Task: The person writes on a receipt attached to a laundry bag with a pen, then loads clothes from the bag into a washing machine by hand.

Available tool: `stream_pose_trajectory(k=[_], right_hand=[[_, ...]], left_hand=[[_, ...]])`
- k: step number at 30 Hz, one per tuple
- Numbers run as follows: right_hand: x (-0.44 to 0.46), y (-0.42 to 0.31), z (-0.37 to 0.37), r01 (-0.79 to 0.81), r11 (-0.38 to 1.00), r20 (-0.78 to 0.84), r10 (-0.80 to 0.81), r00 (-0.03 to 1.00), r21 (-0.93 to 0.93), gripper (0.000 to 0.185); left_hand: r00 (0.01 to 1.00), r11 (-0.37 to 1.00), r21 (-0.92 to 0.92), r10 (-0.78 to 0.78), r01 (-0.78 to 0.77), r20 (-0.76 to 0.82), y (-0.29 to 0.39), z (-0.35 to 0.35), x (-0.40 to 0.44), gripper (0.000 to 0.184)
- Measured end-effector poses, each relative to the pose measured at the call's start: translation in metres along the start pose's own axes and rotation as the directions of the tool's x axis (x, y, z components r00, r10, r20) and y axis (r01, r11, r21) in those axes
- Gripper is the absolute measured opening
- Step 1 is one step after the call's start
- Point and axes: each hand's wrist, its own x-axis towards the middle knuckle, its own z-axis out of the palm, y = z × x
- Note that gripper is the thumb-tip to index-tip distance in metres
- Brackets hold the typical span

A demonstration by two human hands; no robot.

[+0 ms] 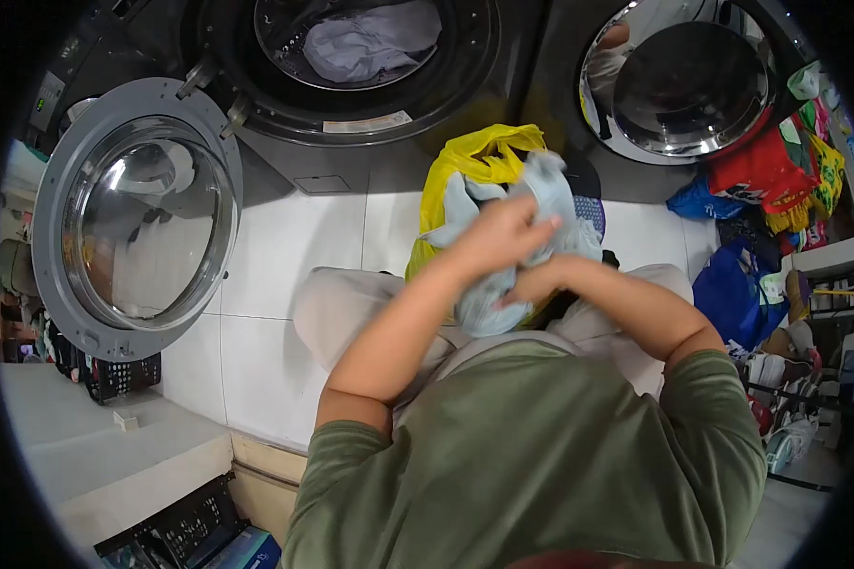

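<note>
My left hand (pixel 505 232) grips a light blue cloth garment (pixel 547 190), its fingers closed on the bunched fabric. Lower and to the right, my right hand (pixel 539 282) is in the folds of the same garment, blurred by motion, with its fingers curled on the cloth. The garment hangs in front of my lap, over a yellow plastic bag (pixel 455 156) that holds more pale blue cloth. Part of the bag is hidden behind my hands and the fabric. Ahead, a white cloth (pixel 375 43) lies inside the drum of an open washing machine (pixel 351 128).
The washer's round glass door (pixel 138 218) swings out at left. A second machine's round door (pixel 688 81) is at right. Red shopping bags (pixel 764 171) and a blue bag (pixel 738 294) stand on the right. A black basket (pixel 123 376) is at left on the white tiled floor (pixel 266 360).
</note>
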Motion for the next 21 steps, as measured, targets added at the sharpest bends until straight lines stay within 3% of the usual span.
stream_pose_trajectory(k=[2,3,4,5,6,7,8,10,11,13,14,15,16,17,18,19,20,21], right_hand=[[-0.021,0.037,-0.025,-0.035,0.997,-0.141,0.044,0.989,0.065,0.063],[-0.031,0.055,-0.038,-0.046,0.994,-0.210,0.066,0.976,0.101,0.058],[-0.076,0.033,-0.067,0.168,0.976,-0.413,-0.097,0.905,0.139,0.056],[-0.108,0.034,-0.083,0.217,0.960,-0.556,-0.083,0.827,0.178,0.053],[-0.135,0.038,-0.094,0.397,0.870,-0.636,-0.133,0.760,0.292,0.057],[-0.153,0.046,-0.101,0.572,0.782,-0.749,-0.220,0.625,0.248,0.068],[-0.166,0.043,-0.111,0.686,0.694,-0.825,-0.246,0.509,0.216,0.078],[-0.188,0.023,-0.142,0.675,0.723,-0.921,-0.148,0.360,0.148,0.077],[-0.196,-0.005,-0.155,0.551,0.820,-0.945,-0.041,0.324,0.153,0.067],[-0.216,-0.013,-0.189,0.315,0.933,-0.922,0.043,0.386,0.176,0.054],[-0.225,-0.008,-0.200,0.228,0.945,-0.900,0.123,0.419,0.235,0.053],[-0.236,0.011,-0.209,0.208,0.954,-0.907,0.116,0.405,0.215,0.050],[-0.249,0.032,-0.216,0.191,0.963,-0.914,0.104,0.393,0.192,0.047],[-0.258,0.045,-0.220,0.228,0.943,-0.926,0.153,0.346,0.241,0.046],[-0.266,0.058,-0.225,0.348,0.904,-0.942,0.141,0.305,0.248,0.044],[-0.275,0.069,-0.229,0.462,0.851,-0.956,0.138,0.258,0.248,0.041],[-0.281,0.081,-0.232,0.569,0.787,-0.968,0.142,0.209,0.238,0.039],[-0.278,0.088,-0.231,0.660,0.724,-0.979,0.126,0.159,0.200,0.035]], left_hand=[[0.939,0.872,-0.397,0.172,-0.285,-0.297,-0.021,-0.034,0.006,0.029],[0.933,0.790,-0.526,0.155,-0.315,-0.326,-0.031,-0.069,0.006,0.033],[0.926,0.689,-0.639,0.136,-0.343,-0.351,-0.036,-0.095,0.006,0.047],[0.876,0.819,-0.414,0.204,-0.397,-0.437,-0.035,-0.097,0.009,0.063],[0.818,0.895,-0.163,0.288,-0.415,-0.498,-0.035,-0.096,0.011,0.080],[0.860,0.964,0.013,0.244,-0.266,-0.448,-0.049,-0.081,0.022,0.102],[0.849,0.934,-0.057,0.293,-0.352,-0.440,-0.067,-0.057,0.036,0.096],[0.966,0.978,0.137,0.182,-0.158,-0.181,-0.061,-0.044,0.039,0.067],[0.954,0.994,0.092,0.084,-0.060,-0.287,-0.057,-0.046,0.040,0.057],[0.873,0.991,-0.029,-0.128,0.130,-0.471,-0.052,-0.066,0.034,0.038],[0.761,0.991,0.116,0.023,0.069,-0.648,-0.052,-0.082,0.028,0.024],[0.633,0.888,0.460,0.369,-0.022,-0.681,-0.058,-0.109,0.026,0.019],[0.532,0.903,0.430,0.354,0.021,-0.769,-0.064,-0.129,0.025,0.015],[0.554,0.957,0.283,0.199,0.069,-0.809,-0.044,-0.144,0.013,0.013],[0.483,0.991,0.108,0.056,0.081,-0.874,-0.061,-0.163,0.018,0.014],[0.437,0.994,-0.093,-0.105,0.049,-0.894,-0.036,-0.174,0.008,0.014],[0.449,0.995,-0.034,-0.074,0.098,-0.890,-0.032,-0.190,0.007,0.014],[0.516,0.985,0.168,0.160,-0.031,-0.841,-0.027,-0.195,0.016,0.021]])
